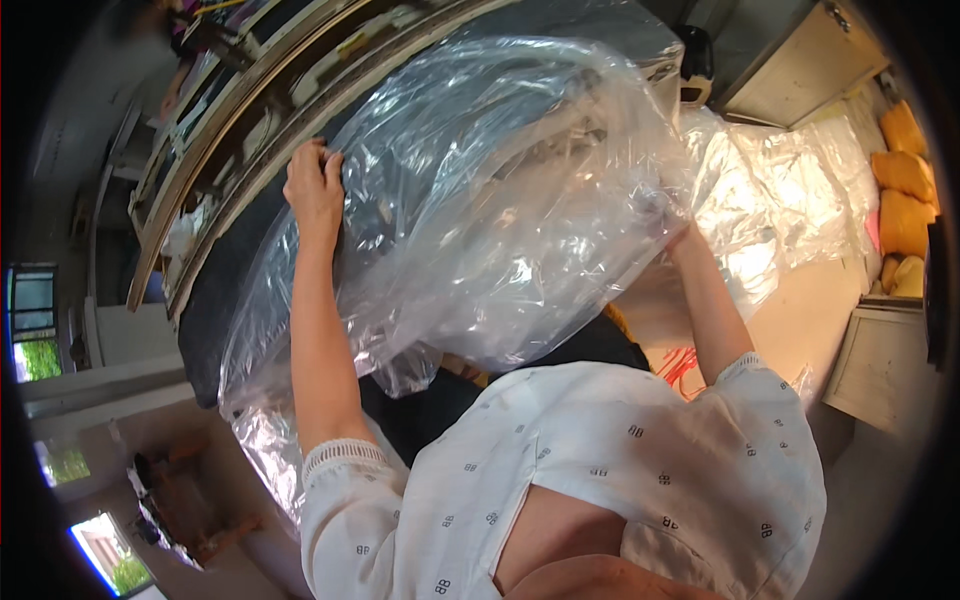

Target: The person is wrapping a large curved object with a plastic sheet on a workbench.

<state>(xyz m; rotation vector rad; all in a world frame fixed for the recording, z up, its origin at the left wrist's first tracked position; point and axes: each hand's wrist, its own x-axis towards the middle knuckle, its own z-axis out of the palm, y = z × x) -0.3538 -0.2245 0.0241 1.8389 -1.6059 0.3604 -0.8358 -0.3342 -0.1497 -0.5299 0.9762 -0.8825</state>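
Note:
A large sheet of clear plastic (520,260), crumpled and glossy, billows across the dark-covered work table in front of me. I cannot tell whether it is a bag or a single layer. My left hand (317,190) is at its far left edge, fingers curled down and closed on the plastic. On the right side, my right hand (675,232) is closed where the plastic bunches up. Folds of the film cover most of its fingers. The dark cloth (215,300) of the table top shows beyond the sheet's left edge.
Long wooden rails (215,215) run along the table's far side. More shiny plastic film (775,200) lies spread at the right, near stacked orange bundles (903,180). Pale cabinets (880,365) stand at the right rim. Red strands (680,372) lie beside my right forearm.

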